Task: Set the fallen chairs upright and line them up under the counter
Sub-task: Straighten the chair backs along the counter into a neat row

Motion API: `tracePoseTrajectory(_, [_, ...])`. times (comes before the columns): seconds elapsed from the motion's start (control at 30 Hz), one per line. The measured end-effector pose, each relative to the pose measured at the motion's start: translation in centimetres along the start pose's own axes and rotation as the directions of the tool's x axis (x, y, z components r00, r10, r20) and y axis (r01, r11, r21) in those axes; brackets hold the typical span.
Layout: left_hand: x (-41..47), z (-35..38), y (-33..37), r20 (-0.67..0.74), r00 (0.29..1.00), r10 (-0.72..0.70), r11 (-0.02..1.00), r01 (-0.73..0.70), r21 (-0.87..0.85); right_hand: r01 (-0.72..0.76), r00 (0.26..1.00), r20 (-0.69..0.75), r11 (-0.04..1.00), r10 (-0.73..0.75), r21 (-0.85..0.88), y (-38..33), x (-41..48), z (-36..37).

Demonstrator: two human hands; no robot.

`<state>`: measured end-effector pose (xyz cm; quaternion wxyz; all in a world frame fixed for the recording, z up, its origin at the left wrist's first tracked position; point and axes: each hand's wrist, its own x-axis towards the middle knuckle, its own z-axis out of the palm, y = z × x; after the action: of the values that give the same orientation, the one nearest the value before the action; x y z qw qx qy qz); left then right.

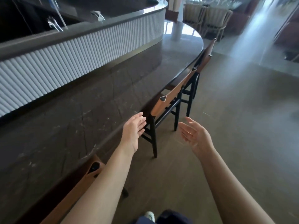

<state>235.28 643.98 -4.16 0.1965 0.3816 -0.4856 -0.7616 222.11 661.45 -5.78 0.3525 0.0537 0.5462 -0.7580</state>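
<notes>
Middle chair (174, 92) is up on its legs, its tan backrest running along the edge of the counter (80, 118) and its seat seemingly tucked beneath, though the seat is mostly hidden. Your left hand (134, 131) hovers flat and empty over the counter's rim, just short of the near end of that backrest. Your right hand (194, 136) is out over the floor (234, 126), fingers spread, palm turned inward, holding nothing and clear of the back leg. So both palms face each other with the chair just ahead of them, and that looks to me like a squaring-up move, not a lift. Take the backrest at both ends, one hand on each, so the chair turns as a whole and does not pivot on one leg. Push low and level; a shove at the top rail alone could tip it forward into the stone edge. Sight down the row as you go: the far chair (206, 59) sits with its back against the curve, and the near chair (76, 189) under your left forearm does the same, so match that angle and that gap. Mind your left knuckles between rail and counter. I see no fallen chair from here, so this may be close to the last touch.
</notes>
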Motion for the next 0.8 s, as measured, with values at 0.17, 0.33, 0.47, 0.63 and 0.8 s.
tracePoseTrajectory(0.17, [3.8, 5.5, -0.4, 0.046, 0.998, -0.05, 0.999, 0.049, 0.012, 0.044, 0.997, -0.062, 0.997, -0.048, -0.057, -2.6, 3.8, -2.7])
tracePoseTrajectory(0.33, [7.6, 11.3, -1.4, 0.016, 0.995, -0.099, 0.995, 0.1, -0.027, 0.036, 0.998, -0.051, 0.996, -0.04, -0.084, -6.0, 8.3, -6.0])
tracePoseTrajectory(0.47, [10.0, 16.1, -2.7, -0.033, 0.987, -0.154, 0.985, 0.151, -0.087, 0.01, 1.0, -0.007, 0.991, -0.011, -0.136, -9.5, 11.7, -8.5])
tracePoseTrajectory(0.63, [12.4, 20.4, -4.0, -0.111, 0.97, -0.216, 0.965, 0.194, -0.176, -0.044, 0.998, 0.033, 0.968, 0.054, -0.248, -13.3, 15.6, -10.2])
tracePoseTrajectory(0.8, [13.9, 21.9, -4.2, -0.217, 0.939, -0.268, 0.94, 0.205, -0.273, -0.102, 0.986, 0.1, 0.955, 0.135, -0.278, -15.2, 19.0, -9.8])
